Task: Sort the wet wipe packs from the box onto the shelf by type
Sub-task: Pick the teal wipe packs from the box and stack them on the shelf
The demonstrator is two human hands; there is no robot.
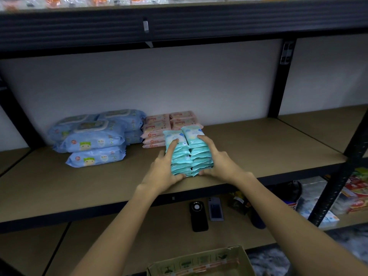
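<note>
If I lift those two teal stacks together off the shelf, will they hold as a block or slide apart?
Probably slide apart. The teal packs are separate glossy pouches in two side-by-side columns, so layers may slip. They look soft, so squeezing may bulge them. The left hand and right hand clamp the outer sides, which likely helps.

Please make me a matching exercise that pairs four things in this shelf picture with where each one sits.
Things:
1. large blue packs
2. pink packs
3. teal packs
4. two phones

Places:
A. between the left hand and the right hand, near the front of the middle shelf
B. on the lower shelf, below the hands
C. stacked at the left of the middle shelf
D. at the back of the middle shelf, behind the held stacks

Pairs: 1-C, 2-D, 3-A, 4-B
</note>
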